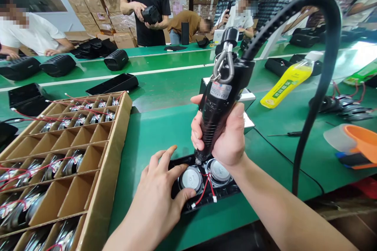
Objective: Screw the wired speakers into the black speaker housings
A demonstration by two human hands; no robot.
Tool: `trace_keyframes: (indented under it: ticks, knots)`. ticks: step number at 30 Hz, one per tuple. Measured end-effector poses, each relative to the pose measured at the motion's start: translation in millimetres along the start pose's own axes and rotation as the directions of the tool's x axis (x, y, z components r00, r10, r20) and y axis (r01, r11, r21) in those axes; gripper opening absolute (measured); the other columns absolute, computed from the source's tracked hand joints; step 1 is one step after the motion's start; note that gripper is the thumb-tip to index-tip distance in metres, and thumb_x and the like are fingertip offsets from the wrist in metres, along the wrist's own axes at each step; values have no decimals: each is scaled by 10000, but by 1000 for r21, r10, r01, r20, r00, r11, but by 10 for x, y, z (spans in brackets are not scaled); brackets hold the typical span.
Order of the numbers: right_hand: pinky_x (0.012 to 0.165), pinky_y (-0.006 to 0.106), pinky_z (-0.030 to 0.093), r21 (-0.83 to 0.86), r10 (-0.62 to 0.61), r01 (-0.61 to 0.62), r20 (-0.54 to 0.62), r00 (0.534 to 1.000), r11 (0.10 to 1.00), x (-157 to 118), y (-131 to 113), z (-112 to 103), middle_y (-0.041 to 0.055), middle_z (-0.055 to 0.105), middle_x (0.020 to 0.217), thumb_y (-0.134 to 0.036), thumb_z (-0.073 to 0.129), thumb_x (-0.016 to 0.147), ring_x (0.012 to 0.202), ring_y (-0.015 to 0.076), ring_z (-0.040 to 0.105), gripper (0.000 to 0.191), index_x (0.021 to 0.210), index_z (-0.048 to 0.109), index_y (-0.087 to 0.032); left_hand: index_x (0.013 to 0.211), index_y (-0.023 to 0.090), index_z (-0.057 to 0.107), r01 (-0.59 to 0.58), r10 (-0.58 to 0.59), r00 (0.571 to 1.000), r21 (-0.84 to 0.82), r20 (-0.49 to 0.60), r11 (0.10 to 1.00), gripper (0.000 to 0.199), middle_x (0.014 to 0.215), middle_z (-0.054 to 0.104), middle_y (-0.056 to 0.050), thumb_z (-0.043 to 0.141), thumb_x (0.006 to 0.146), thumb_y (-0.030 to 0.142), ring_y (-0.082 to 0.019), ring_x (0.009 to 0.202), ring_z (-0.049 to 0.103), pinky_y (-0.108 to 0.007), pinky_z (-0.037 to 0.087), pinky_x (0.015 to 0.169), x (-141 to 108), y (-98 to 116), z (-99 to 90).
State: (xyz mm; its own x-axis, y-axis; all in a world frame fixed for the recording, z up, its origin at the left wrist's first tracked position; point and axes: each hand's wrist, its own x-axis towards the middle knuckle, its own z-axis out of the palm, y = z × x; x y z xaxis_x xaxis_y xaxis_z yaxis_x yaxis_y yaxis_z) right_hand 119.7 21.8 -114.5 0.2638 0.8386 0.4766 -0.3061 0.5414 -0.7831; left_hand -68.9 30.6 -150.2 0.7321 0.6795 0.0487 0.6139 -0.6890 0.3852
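My right hand (222, 133) is wrapped around a black electric screwdriver (216, 100), its tip pointing down between two round speaker drivers. Below it on the green bench lies a black speaker panel (226, 194). In this panel sit the left speaker driver (191, 179) and the right speaker driver (218, 170), silver magnets up, with red wires and white connectors (214, 199) between them. With thumb and forefinger, my left hand (160, 188) grips the left driver at its edges; the other fingers reach over the panel's far edge. The screwdriver's bit and any screw under it cannot be made out.
A divided cardboard box (118, 133) of wired speaker drivers stands at left. The screwdriver's thick cable (331, 47) arcs to the right. Beyond are a yellow bottle (287, 80), an orange tape dispenser (362, 141) and a thin screwdriver (290, 134). Several people work across the green bench (165, 74).
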Motion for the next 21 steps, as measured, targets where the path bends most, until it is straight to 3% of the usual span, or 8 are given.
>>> trace_keyframes:
  ticks: [21]
  knots:
    - [405, 214, 371, 21, 89, -94, 158, 983, 995, -99, 142, -19, -9, 577, 666, -841, 396, 945, 444, 99, 476, 721, 1159, 601, -183, 1218, 322, 786, 5, -5, 1000, 24, 20, 1000, 363, 1525, 560, -117, 796, 856, 295, -426, 1398, 497, -655, 565, 1002, 30, -26, -1]
